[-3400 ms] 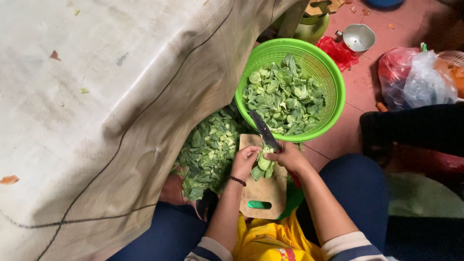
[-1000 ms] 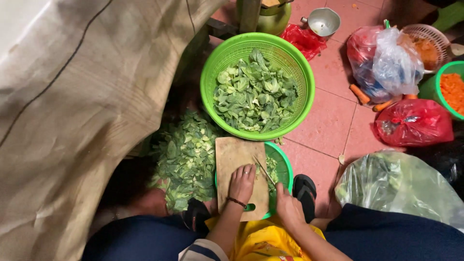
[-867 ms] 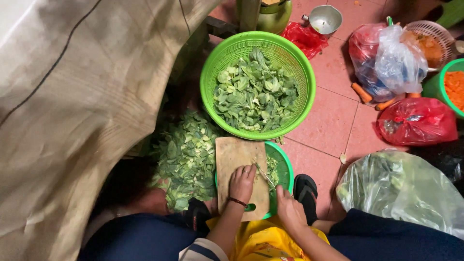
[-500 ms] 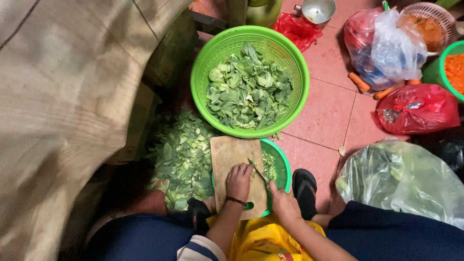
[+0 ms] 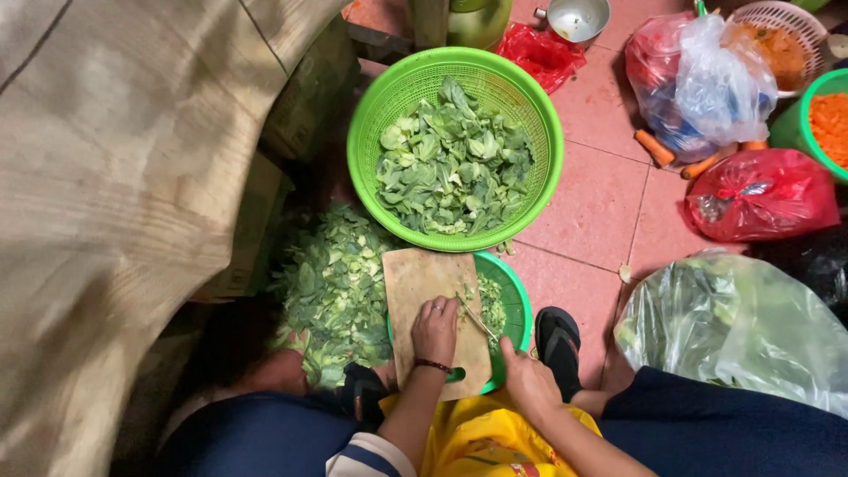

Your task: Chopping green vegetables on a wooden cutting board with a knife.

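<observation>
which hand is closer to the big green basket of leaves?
Left. The left hand lies on the cutting board just below the big green basket; the right hand sits lower, farther away.

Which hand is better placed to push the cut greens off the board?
Probably the left hand: it rests flat on the cutting board beside the greens, while the right hand holds the knife.

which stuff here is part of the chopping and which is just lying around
In use: left hand, right hand, knife, wooden cutting board, green basket of leafy greens, chopped greens pile.
Lying about: red bags, loose carrots, metal bowl.
</observation>
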